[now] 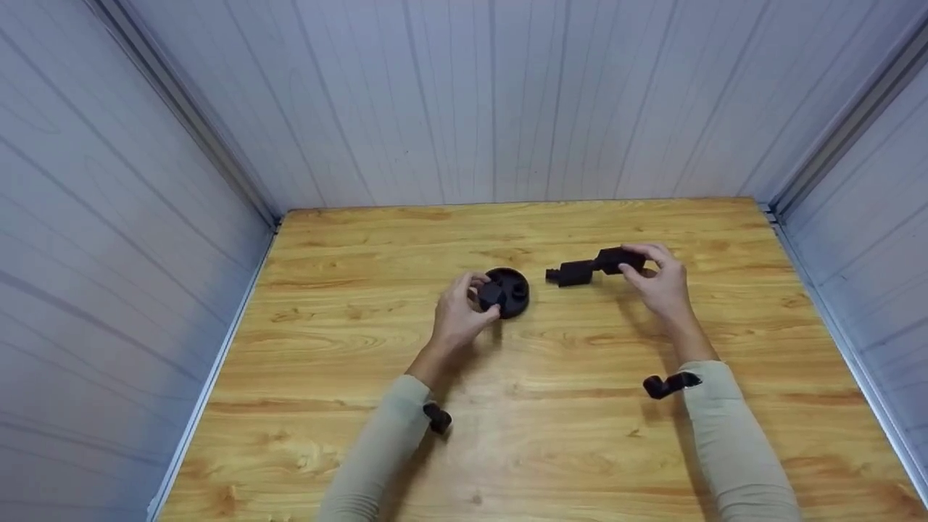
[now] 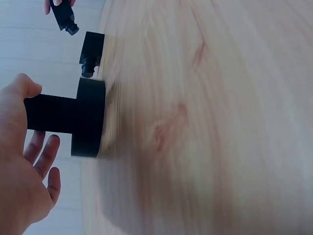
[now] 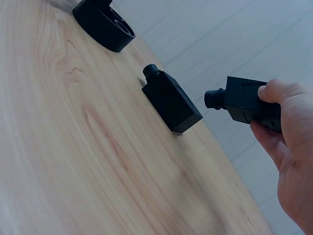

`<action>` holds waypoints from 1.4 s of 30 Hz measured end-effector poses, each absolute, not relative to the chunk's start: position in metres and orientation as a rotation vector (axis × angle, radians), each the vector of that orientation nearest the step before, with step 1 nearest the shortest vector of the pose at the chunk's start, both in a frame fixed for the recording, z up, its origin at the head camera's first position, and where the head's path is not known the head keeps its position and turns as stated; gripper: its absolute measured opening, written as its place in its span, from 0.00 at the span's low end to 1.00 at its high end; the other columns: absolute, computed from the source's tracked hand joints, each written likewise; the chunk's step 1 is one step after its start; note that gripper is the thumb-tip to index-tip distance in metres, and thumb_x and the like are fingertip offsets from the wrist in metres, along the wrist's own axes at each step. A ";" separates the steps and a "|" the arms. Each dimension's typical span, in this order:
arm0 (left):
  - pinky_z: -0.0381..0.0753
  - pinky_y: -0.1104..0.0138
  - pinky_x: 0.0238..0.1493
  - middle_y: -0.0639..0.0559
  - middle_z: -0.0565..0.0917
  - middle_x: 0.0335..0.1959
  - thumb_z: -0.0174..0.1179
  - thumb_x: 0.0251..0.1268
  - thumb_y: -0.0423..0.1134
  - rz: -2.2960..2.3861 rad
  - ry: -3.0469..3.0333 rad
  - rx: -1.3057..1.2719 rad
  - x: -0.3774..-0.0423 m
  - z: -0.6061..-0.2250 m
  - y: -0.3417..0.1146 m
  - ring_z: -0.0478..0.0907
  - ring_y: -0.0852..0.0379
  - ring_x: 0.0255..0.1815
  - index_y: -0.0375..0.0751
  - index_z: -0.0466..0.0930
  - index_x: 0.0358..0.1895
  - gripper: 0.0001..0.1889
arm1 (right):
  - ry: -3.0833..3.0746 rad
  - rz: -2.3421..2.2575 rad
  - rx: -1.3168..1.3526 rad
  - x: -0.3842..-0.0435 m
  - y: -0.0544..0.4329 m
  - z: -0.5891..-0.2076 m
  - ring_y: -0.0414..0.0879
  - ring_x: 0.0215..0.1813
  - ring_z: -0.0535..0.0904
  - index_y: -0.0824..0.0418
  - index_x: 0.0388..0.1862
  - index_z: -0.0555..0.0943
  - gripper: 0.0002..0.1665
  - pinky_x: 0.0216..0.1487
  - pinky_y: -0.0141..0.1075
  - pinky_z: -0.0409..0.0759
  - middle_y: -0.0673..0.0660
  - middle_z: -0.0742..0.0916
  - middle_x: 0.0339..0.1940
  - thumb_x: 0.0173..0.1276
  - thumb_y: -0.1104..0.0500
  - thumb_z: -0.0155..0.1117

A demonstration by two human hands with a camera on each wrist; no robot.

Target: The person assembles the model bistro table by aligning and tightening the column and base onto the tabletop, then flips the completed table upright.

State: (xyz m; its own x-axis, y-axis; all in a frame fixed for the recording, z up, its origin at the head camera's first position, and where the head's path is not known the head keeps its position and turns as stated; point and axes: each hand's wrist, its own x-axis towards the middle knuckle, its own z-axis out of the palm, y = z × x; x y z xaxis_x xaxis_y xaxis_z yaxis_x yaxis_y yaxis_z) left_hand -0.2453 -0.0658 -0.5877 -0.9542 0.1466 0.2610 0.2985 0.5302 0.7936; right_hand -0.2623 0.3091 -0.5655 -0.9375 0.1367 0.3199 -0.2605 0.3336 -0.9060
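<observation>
My left hand (image 1: 458, 317) grips a black block (image 1: 491, 293) between thumb and fingers. In the left wrist view this block (image 2: 51, 113) stands on a shallow round black tray (image 2: 89, 120), which sits on the table. A ring-shaped recess shows on the tray (image 1: 515, 310) beside the block. To the right, my right hand (image 1: 661, 286) pinches a black square bottle-shaped piece (image 3: 247, 100) by its body, its round neck pointing left, held above the table. A matching bottle-shaped piece (image 3: 172, 105) lies on its side between the two hands, neck toward the tray.
The wood-grain table (image 1: 551, 435) is bounded by pale panel walls (image 1: 449, 101) at the back and both sides. Black wrist mounts (image 1: 670, 384) stick out from both sleeves above the tabletop.
</observation>
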 end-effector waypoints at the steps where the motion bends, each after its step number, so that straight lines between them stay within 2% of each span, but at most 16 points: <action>1: 0.88 0.57 0.50 0.44 0.91 0.58 0.75 0.64 0.37 -1.407 -2.605 -0.381 -0.246 -0.587 -0.066 0.89 0.46 0.51 0.44 0.85 0.64 0.24 | -2.269 1.629 0.115 -0.262 0.309 -0.565 0.32 0.56 0.81 0.71 0.63 0.90 0.20 0.51 0.16 0.84 0.54 0.86 0.58 0.74 0.71 0.77; 4: 0.87 0.52 0.56 0.42 0.91 0.61 0.73 0.65 0.34 -1.425 -2.602 -0.387 -0.247 -0.586 -0.068 0.89 0.44 0.53 0.42 0.84 0.69 0.28 | -2.268 1.621 0.135 -0.263 0.307 -0.563 0.32 0.56 0.81 0.71 0.62 0.90 0.20 0.50 0.16 0.84 0.54 0.86 0.57 0.73 0.71 0.77; 8: 0.86 0.47 0.60 0.39 0.89 0.62 0.76 0.66 0.35 -1.430 -2.593 -0.406 -0.245 -0.587 -0.069 0.87 0.41 0.56 0.39 0.78 0.75 0.33 | -2.256 1.623 0.156 -0.263 0.302 -0.561 0.31 0.57 0.81 0.73 0.62 0.90 0.19 0.52 0.16 0.84 0.65 0.88 0.60 0.73 0.72 0.76; 11: 0.86 0.46 0.61 0.39 0.86 0.63 0.78 0.67 0.38 -1.419 -2.586 -0.406 -0.243 -0.589 -0.068 0.86 0.40 0.56 0.40 0.76 0.75 0.35 | -2.243 1.636 0.165 -0.261 0.297 -0.561 0.31 0.57 0.82 0.72 0.61 0.91 0.18 0.51 0.17 0.85 0.69 0.88 0.61 0.73 0.74 0.75; 15: 0.87 0.46 0.62 0.39 0.85 0.64 0.78 0.69 0.38 -1.406 -2.576 -0.392 -0.241 -0.589 -0.067 0.87 0.41 0.57 0.41 0.77 0.71 0.30 | -2.237 1.655 0.190 -0.258 0.288 -0.560 0.33 0.58 0.83 0.71 0.61 0.91 0.18 0.51 0.20 0.87 0.68 0.89 0.61 0.73 0.74 0.76; 21: 0.82 0.44 0.67 0.39 0.84 0.65 0.69 0.76 0.34 -1.457 -2.611 -0.427 -0.243 -0.587 -0.069 0.85 0.40 0.62 0.42 0.83 0.63 0.17 | -2.224 1.700 0.233 -0.254 0.271 -0.556 0.33 0.60 0.83 0.70 0.62 0.90 0.20 0.53 0.21 0.87 0.68 0.89 0.63 0.73 0.73 0.76; 27: 0.82 0.41 0.73 0.37 0.85 0.68 0.63 0.75 0.28 -1.595 -2.572 -0.433 -0.252 -0.588 -0.072 0.84 0.38 0.67 0.39 0.84 0.63 0.17 | -2.224 1.701 0.325 -0.254 0.254 -0.552 0.31 0.60 0.85 0.70 0.63 0.90 0.21 0.54 0.22 0.88 0.70 0.90 0.63 0.72 0.74 0.77; 36: 0.88 0.43 0.65 0.36 0.84 0.67 0.60 0.76 0.27 -1.635 -2.558 -0.474 -0.259 -0.593 -0.074 0.87 0.36 0.65 0.39 0.83 0.63 0.16 | -2.244 1.684 0.401 -0.254 0.236 -0.548 0.27 0.60 0.85 0.71 0.63 0.90 0.21 0.55 0.22 0.89 0.73 0.90 0.64 0.72 0.74 0.77; 42: 0.89 0.43 0.64 0.36 0.84 0.66 0.60 0.75 0.27 -1.644 -2.555 -0.467 -0.260 -0.592 -0.073 0.88 0.37 0.65 0.39 0.83 0.63 0.17 | -2.259 1.710 0.452 -0.255 0.226 -0.546 0.32 0.61 0.87 0.71 0.63 0.90 0.22 0.59 0.23 0.88 0.72 0.90 0.65 0.71 0.75 0.78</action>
State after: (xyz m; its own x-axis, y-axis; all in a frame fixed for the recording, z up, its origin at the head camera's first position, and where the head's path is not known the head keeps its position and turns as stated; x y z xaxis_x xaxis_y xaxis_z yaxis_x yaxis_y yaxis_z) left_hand -0.2605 -0.0733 -0.5924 -0.9516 0.2158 0.2189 0.2886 0.3825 0.8777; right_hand -0.2553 0.2257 -0.5460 -0.9142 -0.0830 0.3966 -0.4042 0.2540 -0.8787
